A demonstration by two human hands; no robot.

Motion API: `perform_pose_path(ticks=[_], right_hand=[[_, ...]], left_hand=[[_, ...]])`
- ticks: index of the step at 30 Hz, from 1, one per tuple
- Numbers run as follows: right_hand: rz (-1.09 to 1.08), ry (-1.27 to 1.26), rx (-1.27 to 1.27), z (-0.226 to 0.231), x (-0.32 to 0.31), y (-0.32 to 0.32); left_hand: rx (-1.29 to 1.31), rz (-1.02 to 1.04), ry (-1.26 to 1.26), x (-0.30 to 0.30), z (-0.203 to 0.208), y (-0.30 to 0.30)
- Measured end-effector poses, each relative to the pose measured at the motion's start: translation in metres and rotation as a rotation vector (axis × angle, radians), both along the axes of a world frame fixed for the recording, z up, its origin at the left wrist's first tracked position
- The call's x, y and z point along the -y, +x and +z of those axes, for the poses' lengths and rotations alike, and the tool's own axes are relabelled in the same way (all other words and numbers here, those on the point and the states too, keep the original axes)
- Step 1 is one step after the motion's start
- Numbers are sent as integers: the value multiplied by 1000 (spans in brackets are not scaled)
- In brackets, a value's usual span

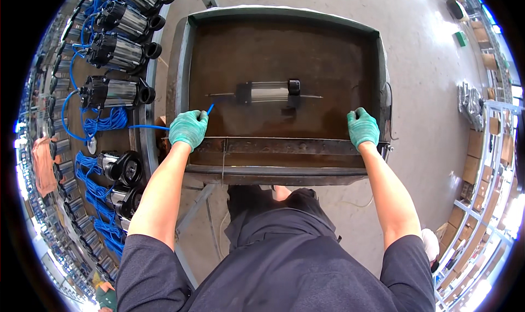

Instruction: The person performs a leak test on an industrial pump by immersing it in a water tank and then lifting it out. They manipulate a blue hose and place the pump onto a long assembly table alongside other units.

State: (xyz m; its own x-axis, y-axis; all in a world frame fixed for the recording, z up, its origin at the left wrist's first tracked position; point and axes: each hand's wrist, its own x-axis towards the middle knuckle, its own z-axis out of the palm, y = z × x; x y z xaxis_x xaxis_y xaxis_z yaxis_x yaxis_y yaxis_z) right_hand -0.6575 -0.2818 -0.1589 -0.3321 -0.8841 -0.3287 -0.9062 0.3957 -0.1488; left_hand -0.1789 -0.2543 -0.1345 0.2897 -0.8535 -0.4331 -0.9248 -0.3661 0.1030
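Note:
My left hand (188,128), in a green glove, is closed at the near left corner of a water tank (284,172). A blue cable (147,127) runs under it and comes out beyond the fingers into the brown water. In the water lies a submersible pump (268,92) with a silver barrel and black ends, on its side, a thin rod (313,96) showing past each end. My right hand (363,127), also green-gloved, is closed by the tank's right wall, just beyond a dark metal bar (284,145) across the near side. What its fingers grip is hidden.
On the left, a bench (143,101) carries several similar pumps (117,52) and coils of blue cable (106,121). Shelving with cardboard boxes (472,162) stands far right. A plastic-wrapped bundle (470,104) and a green object (461,39) are on the right.

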Motion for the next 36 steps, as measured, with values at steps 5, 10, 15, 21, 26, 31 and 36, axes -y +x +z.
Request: perform_pose_path(ticks=[5,10,15,21,26,31,36], right_hand=[[0,14,-5,2,0,1],[4,8,0,1,0,-1],[-4,-15,13,-2,0,-1],[-3,-17,14,-2,0,-1],[-6,-15,17,-1,0,-1],[9,-3,4,2,0,1],[12,-10,-1,1,0,1]], left_hand=[[3,-16,-18,-1,-4,2],[8,-19,-24,-1,-5,2],[10,-22,-37,-1,-6,3],[1,-12,-31,-1,-4,1],[10,-9,-21,-1,-1,0],[5,-12,-27,-1,-4,2],[4,-13,-23,0,-2,1]])
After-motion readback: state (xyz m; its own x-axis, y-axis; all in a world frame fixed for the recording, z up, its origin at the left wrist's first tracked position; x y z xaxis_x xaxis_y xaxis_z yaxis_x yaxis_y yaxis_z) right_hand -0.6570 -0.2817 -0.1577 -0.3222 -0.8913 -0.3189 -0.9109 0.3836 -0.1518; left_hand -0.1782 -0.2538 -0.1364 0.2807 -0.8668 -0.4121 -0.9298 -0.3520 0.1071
